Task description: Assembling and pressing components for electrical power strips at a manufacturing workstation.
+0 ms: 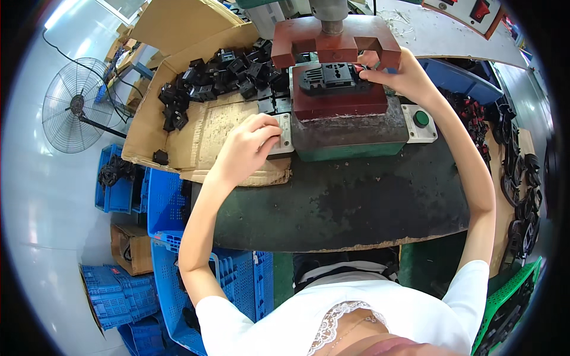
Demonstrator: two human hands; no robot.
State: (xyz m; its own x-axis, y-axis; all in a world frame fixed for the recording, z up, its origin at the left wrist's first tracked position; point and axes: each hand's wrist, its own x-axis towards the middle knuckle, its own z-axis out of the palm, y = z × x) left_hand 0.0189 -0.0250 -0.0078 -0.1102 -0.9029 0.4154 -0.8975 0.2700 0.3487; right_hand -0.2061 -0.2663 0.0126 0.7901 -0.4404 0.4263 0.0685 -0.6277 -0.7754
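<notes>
A black socket-like plastic housing (335,77) lies on the dark red block (339,104) of a press, under its raised red-brown head (336,39). My right hand (399,74) reaches between head and block. Its thumb and fingers close on a small red part (359,68) at the housing's right end; the fingertips are partly hidden by the head. My left hand (246,145) is loosely curled at the light metal button plate (285,133) left of the press, covering part of it. Nothing shows in its fingers. On the right plate sits a green button (421,118).
A cardboard box (155,127) with many black plastic parts (217,77) stands left of the press. Blue crates (169,204) are stacked below it. A fan (77,105) stands far left. Red and black parts (469,113) lie at right, near a blue bin (460,80).
</notes>
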